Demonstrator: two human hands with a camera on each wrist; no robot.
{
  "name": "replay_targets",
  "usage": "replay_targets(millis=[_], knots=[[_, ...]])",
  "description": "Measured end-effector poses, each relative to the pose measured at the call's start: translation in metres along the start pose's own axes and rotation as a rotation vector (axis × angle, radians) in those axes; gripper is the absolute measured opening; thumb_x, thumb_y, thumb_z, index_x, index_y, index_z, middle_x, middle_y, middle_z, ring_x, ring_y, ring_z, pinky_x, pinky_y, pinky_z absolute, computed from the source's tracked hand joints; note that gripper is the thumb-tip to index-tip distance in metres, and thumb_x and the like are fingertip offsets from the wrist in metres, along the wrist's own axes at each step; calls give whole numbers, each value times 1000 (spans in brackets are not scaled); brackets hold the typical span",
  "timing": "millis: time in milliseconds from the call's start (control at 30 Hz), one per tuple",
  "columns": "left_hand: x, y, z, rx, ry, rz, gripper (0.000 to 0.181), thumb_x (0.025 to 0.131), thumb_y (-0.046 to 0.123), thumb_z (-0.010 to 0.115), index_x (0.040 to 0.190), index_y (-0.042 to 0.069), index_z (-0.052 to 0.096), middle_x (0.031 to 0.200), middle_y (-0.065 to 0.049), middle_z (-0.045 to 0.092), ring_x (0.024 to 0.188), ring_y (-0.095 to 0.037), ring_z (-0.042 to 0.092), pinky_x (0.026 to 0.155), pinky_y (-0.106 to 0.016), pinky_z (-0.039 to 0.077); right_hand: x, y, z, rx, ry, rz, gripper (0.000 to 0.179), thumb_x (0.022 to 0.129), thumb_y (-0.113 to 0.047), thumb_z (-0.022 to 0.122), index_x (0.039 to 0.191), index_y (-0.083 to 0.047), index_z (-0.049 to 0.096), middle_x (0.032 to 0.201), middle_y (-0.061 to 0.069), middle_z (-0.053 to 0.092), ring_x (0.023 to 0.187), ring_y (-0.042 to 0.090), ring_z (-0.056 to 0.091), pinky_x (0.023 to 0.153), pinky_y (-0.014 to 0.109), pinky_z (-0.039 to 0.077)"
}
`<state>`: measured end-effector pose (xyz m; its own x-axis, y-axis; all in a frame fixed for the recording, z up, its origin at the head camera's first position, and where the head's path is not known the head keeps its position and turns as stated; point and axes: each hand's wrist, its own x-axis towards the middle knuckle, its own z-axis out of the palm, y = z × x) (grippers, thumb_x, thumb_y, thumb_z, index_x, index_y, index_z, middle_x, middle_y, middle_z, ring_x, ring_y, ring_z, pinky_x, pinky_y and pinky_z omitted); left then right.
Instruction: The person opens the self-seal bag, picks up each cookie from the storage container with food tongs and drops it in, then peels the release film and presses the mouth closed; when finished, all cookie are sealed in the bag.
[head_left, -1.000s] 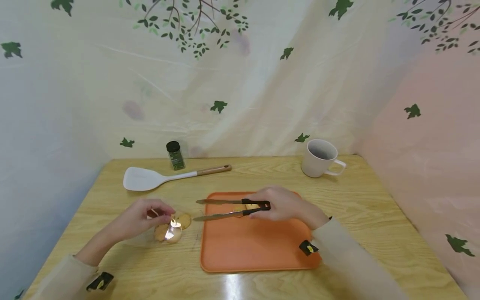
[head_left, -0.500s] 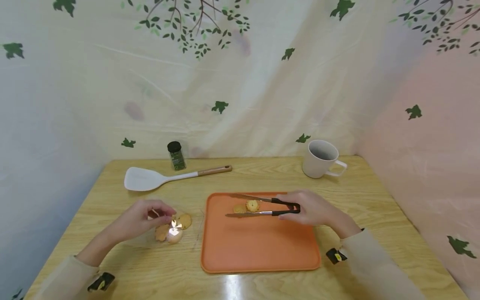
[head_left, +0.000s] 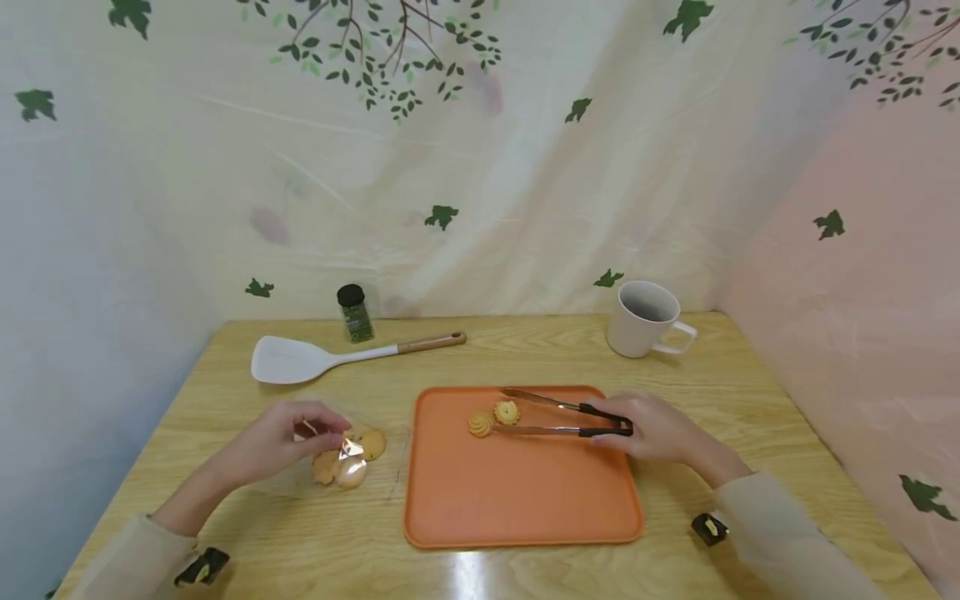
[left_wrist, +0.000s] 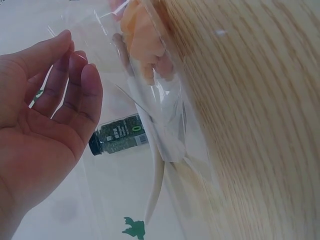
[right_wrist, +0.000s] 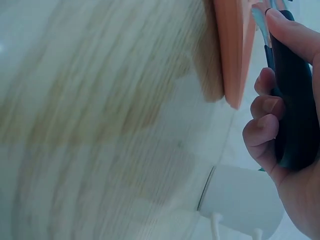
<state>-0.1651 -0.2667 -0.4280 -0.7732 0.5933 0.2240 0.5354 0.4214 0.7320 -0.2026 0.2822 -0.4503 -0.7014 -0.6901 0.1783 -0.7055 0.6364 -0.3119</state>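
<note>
Thumb and fingertips of my left hand (head_left: 281,437) pinch the edge of a clear plastic bag (left_wrist: 170,135) lying left of the tray. Several cookies (head_left: 372,444) show inside the bag. My right hand (head_left: 652,425) grips the black handles of metal tongs (head_left: 543,431). Their arms are spread apart over the back part of the orange tray (head_left: 517,508), with nothing pinched between the tips. On the tray, a swirled cookie (head_left: 480,424) and a scalloped round cookie (head_left: 507,412) lie side by side at the tongs' tips. In the right wrist view the fingers curl around the handle (right_wrist: 295,100).
A white spatula (head_left: 288,360) with a wooden handle lies behind the bag. A dark-capped spice jar (head_left: 356,317) stands behind the spatula. At the back right is a white mug (head_left: 637,325). Leaf-printed cloth (head_left: 510,183) surrounds the wooden table (head_left: 315,550).
My right hand has drawn the tongs to the right, from beside the bag to over the tray, and the two cookies there have come into view. My left hand has stayed at the bag.
</note>
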Motion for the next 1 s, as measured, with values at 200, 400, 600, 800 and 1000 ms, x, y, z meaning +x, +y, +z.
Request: replay_targets(millis=[200, 400, 600, 800, 1000], knots=[[1, 0, -2, 10, -4, -15, 14, 95, 7, 72, 109, 5, 74, 98, 0, 74, 82, -10, 66, 67, -28, 57, -3, 5, 1, 3, -26, 29, 60, 92, -48, 74, 132, -4, 68, 113, 2, 73, 92, 11, 67, 80, 40, 58], [1, 0, -4, 5, -10, -32, 14, 96, 8, 71, 109, 5, 74, 99, 0, 74, 82, -10, 66, 67, -28, 57, 1, 5, 0, 9, -55, 57, 60, 92, -50, 73, 132, -5, 68, 109, -1, 73, 89, 8, 65, 78, 39, 57], [0, 0, -4, -3, -15, -48, 14, 96, 9, 71, 109, 4, 74, 98, 0, 74, 82, -9, 65, 67, -28, 57, 1, 5, 0, 1, -64, 55, 58, 92, -49, 73, 132, -7, 68, 106, -3, 73, 86, 6, 63, 76, 38, 56], [0, 2, -4, 3, -20, -59, 15, 97, 10, 71, 109, 4, 74, 99, -1, 74, 83, -9, 65, 68, -28, 57, -1, 6, -1, 2, -48, 25, 56, 93, -48, 72, 133, -9, 68, 112, -2, 73, 93, 10, 68, 80, 41, 57], [-1, 2, -3, 12, -19, -73, 15, 97, 11, 71, 109, 4, 74, 99, -1, 74, 83, -9, 65, 68, -28, 57, -4, 8, -3, -19, -36, -4, 53, 93, -44, 74, 132, -9, 69, 110, -3, 73, 92, 9, 67, 78, 40, 58]])
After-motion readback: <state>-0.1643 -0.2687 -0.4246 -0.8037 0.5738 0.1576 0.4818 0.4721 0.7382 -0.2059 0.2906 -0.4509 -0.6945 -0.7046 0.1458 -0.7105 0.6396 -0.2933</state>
